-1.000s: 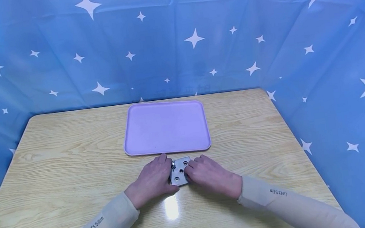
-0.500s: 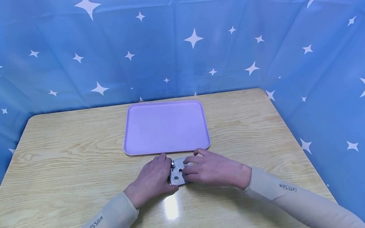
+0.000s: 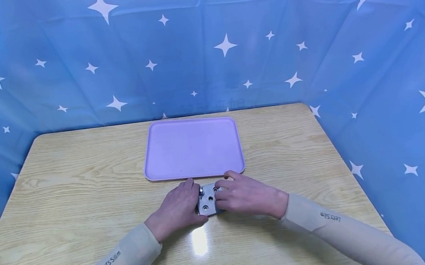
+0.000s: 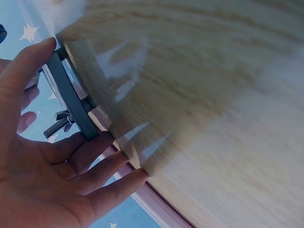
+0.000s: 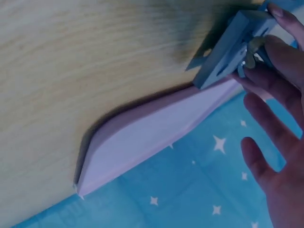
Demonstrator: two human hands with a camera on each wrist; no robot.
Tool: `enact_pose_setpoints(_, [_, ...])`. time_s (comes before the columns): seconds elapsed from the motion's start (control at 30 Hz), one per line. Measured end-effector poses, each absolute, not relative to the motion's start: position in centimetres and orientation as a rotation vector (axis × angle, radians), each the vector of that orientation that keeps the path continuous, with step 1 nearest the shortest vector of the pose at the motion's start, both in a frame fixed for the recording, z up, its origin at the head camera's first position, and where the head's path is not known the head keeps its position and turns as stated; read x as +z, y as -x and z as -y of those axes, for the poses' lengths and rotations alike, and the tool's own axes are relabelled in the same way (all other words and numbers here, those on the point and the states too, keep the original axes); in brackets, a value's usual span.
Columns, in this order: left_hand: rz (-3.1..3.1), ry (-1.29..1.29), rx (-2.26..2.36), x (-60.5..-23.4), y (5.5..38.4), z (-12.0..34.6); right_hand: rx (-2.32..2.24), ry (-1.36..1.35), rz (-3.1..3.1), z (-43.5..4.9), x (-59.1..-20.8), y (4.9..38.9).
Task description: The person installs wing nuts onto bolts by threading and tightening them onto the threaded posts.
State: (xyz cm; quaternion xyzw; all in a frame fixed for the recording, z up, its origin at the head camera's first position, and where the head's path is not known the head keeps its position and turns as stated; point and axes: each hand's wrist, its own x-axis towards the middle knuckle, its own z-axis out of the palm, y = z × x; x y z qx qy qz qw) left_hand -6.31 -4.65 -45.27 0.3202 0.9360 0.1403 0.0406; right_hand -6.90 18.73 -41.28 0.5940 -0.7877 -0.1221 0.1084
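A small metal plate (image 3: 207, 204) with round holes lies on the table in the head view. My left hand (image 3: 177, 205) grips its left side, thumb at the near edge and fingers at the far edge. In the left wrist view the plate stands on dark feet, and a threaded bolt (image 4: 55, 128) with a wing nut (image 4: 62, 115) rises from its top near my fingers. My right hand (image 3: 250, 196) is over the plate's right side. Its thumb and index finger pinch a small metal wing nut (image 5: 254, 50) in the right wrist view, the other fingers spread.
A purple tray (image 3: 194, 148) lies just beyond the plate, its near rim close to my fingertips. The wooden table (image 3: 85, 201) ends at the back against a blue curtain (image 3: 185, 43) with white stars.
My right hand has shifted from curled on the plate's right side to a more raised, spread pose, and its fingers have moved slightly. The left hand and plate stay put.
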Motion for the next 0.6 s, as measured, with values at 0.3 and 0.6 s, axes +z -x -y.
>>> enact_pose_setpoints(0.3, [-2.881, -0.992, 0.41, -45.2, 6.2, 4.6, -0.193, -1.653, 2.385, -18.2, -42.7, 6.6])
enact_pose_setpoints(0.6, [-2.883, -0.984, 0.399, -45.3, 6.2, 4.6, 0.108, -1.354, 2.635, -17.2, -43.6, 5.2])
